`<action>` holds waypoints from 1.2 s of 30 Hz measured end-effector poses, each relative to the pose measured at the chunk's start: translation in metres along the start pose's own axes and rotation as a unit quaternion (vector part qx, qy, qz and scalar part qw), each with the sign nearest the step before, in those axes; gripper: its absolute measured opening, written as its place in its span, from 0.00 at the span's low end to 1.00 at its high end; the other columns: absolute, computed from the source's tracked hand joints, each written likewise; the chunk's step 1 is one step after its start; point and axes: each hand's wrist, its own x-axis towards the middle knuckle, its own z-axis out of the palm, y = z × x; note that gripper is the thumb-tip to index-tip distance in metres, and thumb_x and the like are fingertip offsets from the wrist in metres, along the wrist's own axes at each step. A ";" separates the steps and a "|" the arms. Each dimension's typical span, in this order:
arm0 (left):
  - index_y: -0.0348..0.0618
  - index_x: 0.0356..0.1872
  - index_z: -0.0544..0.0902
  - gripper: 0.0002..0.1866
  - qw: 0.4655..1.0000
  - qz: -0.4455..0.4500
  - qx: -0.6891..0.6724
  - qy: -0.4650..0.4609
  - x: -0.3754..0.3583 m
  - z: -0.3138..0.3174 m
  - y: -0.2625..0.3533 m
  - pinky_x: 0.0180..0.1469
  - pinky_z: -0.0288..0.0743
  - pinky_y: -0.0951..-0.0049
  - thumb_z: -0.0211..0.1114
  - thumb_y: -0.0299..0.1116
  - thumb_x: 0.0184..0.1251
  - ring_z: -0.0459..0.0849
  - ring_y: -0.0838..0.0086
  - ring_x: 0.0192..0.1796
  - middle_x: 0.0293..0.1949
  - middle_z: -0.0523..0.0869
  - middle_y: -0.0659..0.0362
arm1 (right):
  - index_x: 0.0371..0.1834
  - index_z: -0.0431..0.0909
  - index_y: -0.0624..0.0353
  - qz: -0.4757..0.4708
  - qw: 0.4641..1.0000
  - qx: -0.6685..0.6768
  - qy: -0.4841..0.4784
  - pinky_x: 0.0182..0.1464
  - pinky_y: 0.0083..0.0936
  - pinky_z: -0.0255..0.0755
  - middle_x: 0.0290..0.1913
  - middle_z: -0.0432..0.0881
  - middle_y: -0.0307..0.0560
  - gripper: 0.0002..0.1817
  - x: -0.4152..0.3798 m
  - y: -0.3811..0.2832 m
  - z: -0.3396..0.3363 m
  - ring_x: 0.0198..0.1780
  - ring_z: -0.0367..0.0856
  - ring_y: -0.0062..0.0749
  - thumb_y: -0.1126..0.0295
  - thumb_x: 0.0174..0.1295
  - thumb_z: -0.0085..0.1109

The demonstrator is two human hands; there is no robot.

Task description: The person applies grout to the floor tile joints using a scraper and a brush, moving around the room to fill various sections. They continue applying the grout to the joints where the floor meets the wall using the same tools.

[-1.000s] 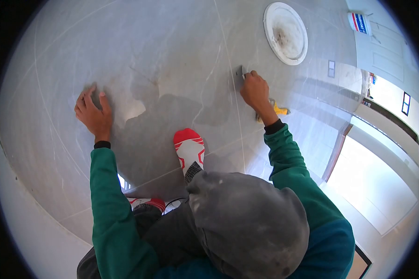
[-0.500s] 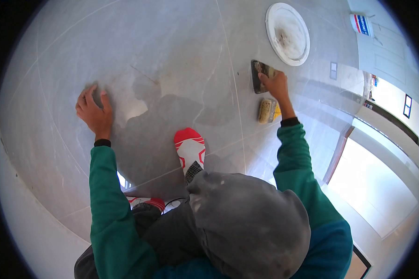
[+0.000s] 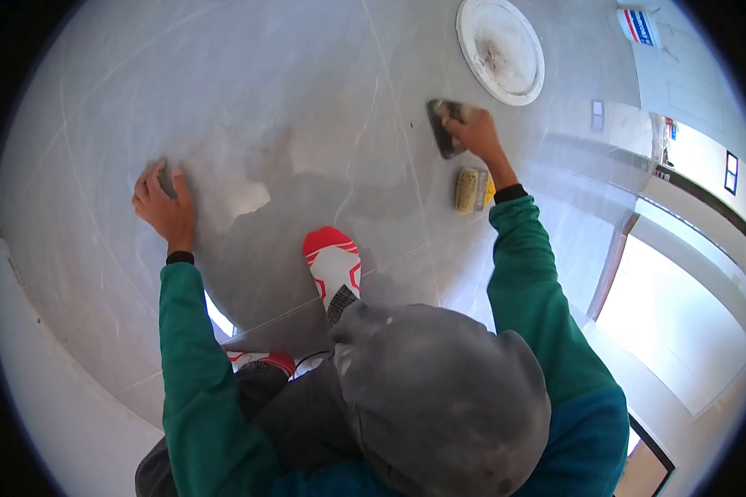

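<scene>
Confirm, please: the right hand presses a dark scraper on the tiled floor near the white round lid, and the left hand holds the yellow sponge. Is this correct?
Not quite. In the head view the left hand holds nothing; it lies flat on the floor. The yellow sponge lies by the right forearm. The right hand does press the dark scraper near the white round lid.

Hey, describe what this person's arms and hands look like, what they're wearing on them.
Both arms are in long green sleeves, each ending in a narrow black cuff at the wrist. The left hand and the right hand are bare, without gloves. No watch, ring or markings can be made out. Near the right shoulder the sleeve shades toward blue.
</scene>
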 end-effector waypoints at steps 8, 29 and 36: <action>0.55 0.49 0.76 0.19 1.000 -0.022 0.011 0.001 -0.002 0.002 -0.002 0.57 0.54 0.58 0.54 0.50 0.61 0.64 0.61 0.57 0.54 0.71 0.60 | 0.28 0.79 0.69 0.011 1.000 0.019 -0.018 0.31 0.29 0.72 0.22 0.79 0.50 0.19 0.001 -0.017 -0.005 0.24 0.78 0.32 0.60 0.44 0.65; 0.55 0.52 0.76 0.23 0.906 0.320 -0.164 -0.225 -0.042 0.046 0.261 0.60 0.48 0.44 0.60 0.47 0.54 0.59 0.58 0.64 0.62 0.63 0.51 | 0.30 0.79 0.67 0.128 0.946 0.240 0.177 0.32 0.24 0.71 0.24 0.80 0.44 0.13 -0.025 0.019 -0.005 0.26 0.77 0.25 0.67 0.49 0.63; 0.58 0.54 0.76 0.23 0.876 0.395 -0.090 -0.263 -0.022 0.081 0.297 0.62 0.44 0.42 0.57 0.50 0.56 0.55 0.59 0.66 0.65 0.60 0.54 | 0.31 0.79 0.66 0.147 0.913 0.346 0.157 0.31 0.21 0.70 0.25 0.80 0.42 0.13 -0.039 0.012 -0.002 0.26 0.75 0.21 0.67 0.48 0.64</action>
